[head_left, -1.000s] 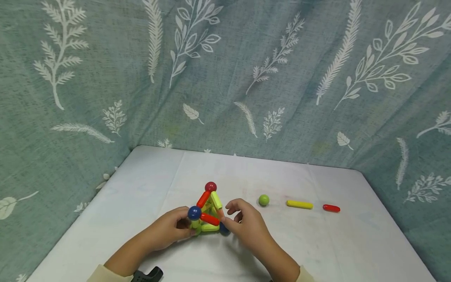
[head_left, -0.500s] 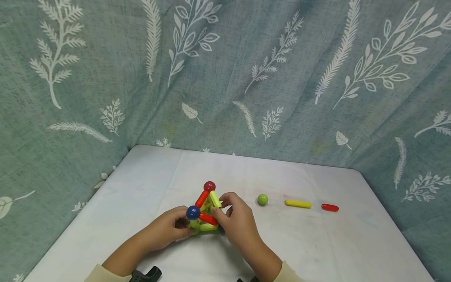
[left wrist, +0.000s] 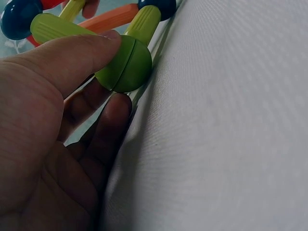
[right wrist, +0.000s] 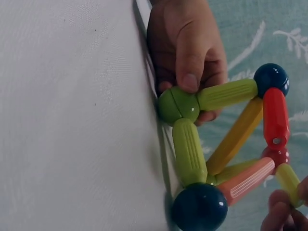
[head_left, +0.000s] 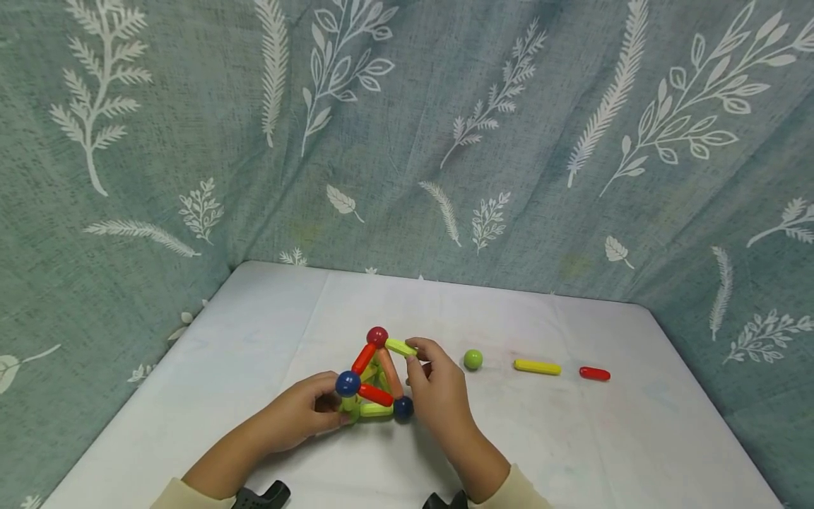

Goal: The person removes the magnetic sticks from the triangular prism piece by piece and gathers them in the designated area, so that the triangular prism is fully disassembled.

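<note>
Lime rod (head_left: 400,347) pinched, one end at the red ball (head_left: 377,336)!

Its outer end sat between the right hand's fingers, the right hand (head_left: 439,389) well placed. That red ball topped the stick-and-ball frame (head_left: 390,373), standing on the white worktop (head_left: 273,311). Across it, the left hand (head_left: 308,411) gripped the green corner ball (left wrist: 126,67), fingers beneath, thumb above: probably the key, a firm anchor there, gentle turning here. Farther right lay a loose green ball (head_left: 473,359), yellow rod (head_left: 537,367) and red rod (head_left: 594,373).

Ball-and-stick frame (head_left: 376,394) on the table (head_left: 572,438), curtain (head_left: 407,162) behind at 12 o'clock.
Left hand (head_left: 308,408) at the frame's 8 o'clock, right hand (head_left: 441,389) at 3; farther toward 3, loose ball (head_left: 473,359), long stick (head_left: 537,367), short stick (head_left: 594,373).
</note>
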### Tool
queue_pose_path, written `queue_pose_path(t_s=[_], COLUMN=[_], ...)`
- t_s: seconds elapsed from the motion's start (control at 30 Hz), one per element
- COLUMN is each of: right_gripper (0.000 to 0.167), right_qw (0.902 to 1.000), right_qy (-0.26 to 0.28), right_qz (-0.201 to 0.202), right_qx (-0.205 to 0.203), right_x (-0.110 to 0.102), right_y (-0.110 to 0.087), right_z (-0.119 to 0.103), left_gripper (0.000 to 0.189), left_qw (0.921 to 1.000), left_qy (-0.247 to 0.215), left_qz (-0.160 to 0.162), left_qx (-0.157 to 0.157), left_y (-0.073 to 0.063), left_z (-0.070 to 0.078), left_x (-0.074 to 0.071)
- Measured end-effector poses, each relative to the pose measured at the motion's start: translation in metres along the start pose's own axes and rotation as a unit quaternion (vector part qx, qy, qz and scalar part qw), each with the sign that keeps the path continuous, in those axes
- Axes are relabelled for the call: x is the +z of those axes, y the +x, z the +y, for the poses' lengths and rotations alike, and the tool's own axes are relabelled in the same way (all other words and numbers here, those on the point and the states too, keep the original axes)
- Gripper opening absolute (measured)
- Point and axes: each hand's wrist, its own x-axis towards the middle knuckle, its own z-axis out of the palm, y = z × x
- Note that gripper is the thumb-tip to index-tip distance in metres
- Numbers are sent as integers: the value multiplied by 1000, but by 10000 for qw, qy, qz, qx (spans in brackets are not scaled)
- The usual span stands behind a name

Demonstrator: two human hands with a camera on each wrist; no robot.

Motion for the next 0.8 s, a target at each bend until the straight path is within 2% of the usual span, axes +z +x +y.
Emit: queue_pose_path(t_s=[0.17, 0.3, 0.8], right_gripper=[26, 24, 15], right_qw=[9966, 9935, 9971], right_qy=[695, 994, 606], right_qz=[19, 47, 24], right_qx=[441, 560, 453], right_x=[0, -2, -7], right_y=[6, 11, 16], right_z=[5, 7, 10], left_gripper=[23, 23, 23], left_qw=[10000, 10000, 10000], left_qy=[-28, -5, 4], left_qz=[-30, -14, -34], left_qx=[-52, -32, -20], left_y=[1, 1, 1], left_z=[0, 1, -1], left_x=[0, 0, 0])
